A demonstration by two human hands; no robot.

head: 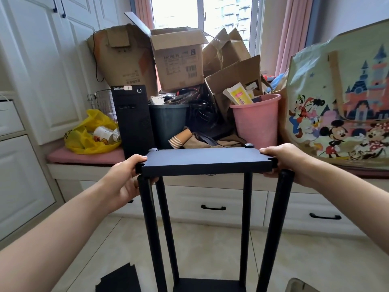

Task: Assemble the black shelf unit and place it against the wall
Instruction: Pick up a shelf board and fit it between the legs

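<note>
Gripping top board [207, 162] by its ends with left hand [124, 175] and right hand [282, 161]: far poles [246, 207] through their corners, near poles [148, 218] seemingly unseated, final placement not yet done.

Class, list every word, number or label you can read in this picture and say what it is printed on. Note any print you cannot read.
"ThinkCentre": top front of the black computer tower.
"EA1002 16", somewhat blurred: front of the open cardboard box.
"E" in a square: same box.
Unreadable: barcode labels on that box, small print on the tall cardboard box, the yellow packet in the pink bucket.
</note>
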